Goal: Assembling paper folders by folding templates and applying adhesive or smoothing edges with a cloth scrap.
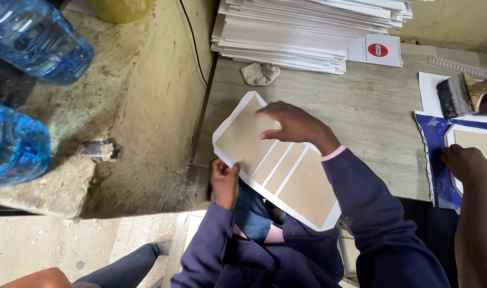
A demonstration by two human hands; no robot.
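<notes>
Head view, left hand (pixel 224 181) pinching card sheet (pixel 275 162) edge (white-bordered), right hand (pixel 294 124) flat on top.

Both hands (pixel 225 181) (pixel 291 124) press a cardboard-panelled white sheet (pixel 278 165).

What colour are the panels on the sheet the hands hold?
Tan panels with white borders, in the head view.

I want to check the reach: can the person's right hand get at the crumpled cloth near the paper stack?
Probably yes. The right hand rests flat on the board cover, and the bare table between it and the crumpled cloth holds nothing in the way.
</notes>
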